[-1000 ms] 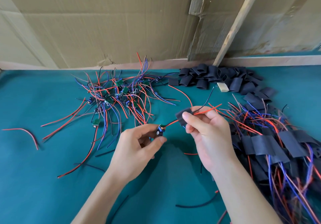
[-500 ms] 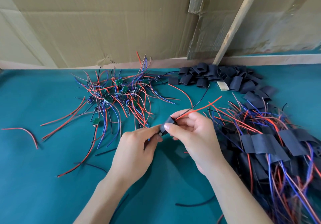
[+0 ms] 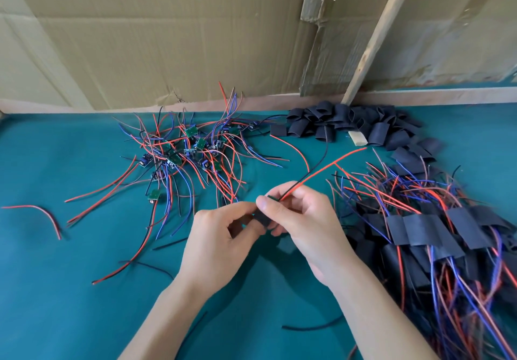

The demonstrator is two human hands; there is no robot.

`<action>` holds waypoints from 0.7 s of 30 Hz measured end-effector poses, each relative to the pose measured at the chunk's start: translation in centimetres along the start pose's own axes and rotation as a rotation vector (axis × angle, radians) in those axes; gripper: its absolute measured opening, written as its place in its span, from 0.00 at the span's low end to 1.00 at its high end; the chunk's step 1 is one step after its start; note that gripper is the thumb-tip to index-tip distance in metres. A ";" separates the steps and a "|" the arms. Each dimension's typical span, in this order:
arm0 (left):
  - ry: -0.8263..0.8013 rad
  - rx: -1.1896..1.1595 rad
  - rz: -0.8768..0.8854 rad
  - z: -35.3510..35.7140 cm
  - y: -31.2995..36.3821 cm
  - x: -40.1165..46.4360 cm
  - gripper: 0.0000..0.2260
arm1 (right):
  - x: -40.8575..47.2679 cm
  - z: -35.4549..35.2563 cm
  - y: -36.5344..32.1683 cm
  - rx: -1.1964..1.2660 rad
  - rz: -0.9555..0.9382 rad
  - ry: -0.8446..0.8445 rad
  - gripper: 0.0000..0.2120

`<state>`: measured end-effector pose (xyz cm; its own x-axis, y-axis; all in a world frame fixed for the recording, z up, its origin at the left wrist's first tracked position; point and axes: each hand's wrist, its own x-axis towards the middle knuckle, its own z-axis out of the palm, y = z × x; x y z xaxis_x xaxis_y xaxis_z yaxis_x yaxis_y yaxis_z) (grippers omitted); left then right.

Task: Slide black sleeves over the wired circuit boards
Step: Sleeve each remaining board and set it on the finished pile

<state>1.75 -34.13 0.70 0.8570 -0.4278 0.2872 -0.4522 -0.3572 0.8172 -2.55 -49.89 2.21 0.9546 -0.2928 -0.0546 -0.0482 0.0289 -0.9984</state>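
Overhead, teal table (image 3: 70, 289) against cardboard wall (image 3: 167, 38).

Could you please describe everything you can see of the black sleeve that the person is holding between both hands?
The black sleeve is a short, matte, dark piece that looks like flexible tubing, mostly hidden by fingers. It is held above the teal table, pinched between the left hand and the right hand, whose thumb lies just above it. A red wire and a black wire emerge beyond the right fingers and run up to the right. Whether a board is already inside cannot be told.
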 end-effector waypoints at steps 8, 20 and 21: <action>0.024 0.049 0.015 -1.0 -0.8 0.6 0.04 | -0.9 -3.3 -4.7 0.026 -0.017 0.192 0.03; 0.072 0.577 -0.070 -0.6 -2.4 0.8 0.07 | -5.2 -20.3 -10.4 -1.136 -0.031 0.536 0.26; 0.068 0.570 -0.077 -0.7 -2.3 0.7 0.06 | -5.1 -18.4 -10.8 -1.157 -0.098 0.514 0.19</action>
<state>3.60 -33.06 -0.68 0.8982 -0.3351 0.2844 -0.4332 -0.7842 0.4442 -12.30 -66.31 13.03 0.7579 -0.5892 0.2800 -0.4591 -0.7867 -0.4127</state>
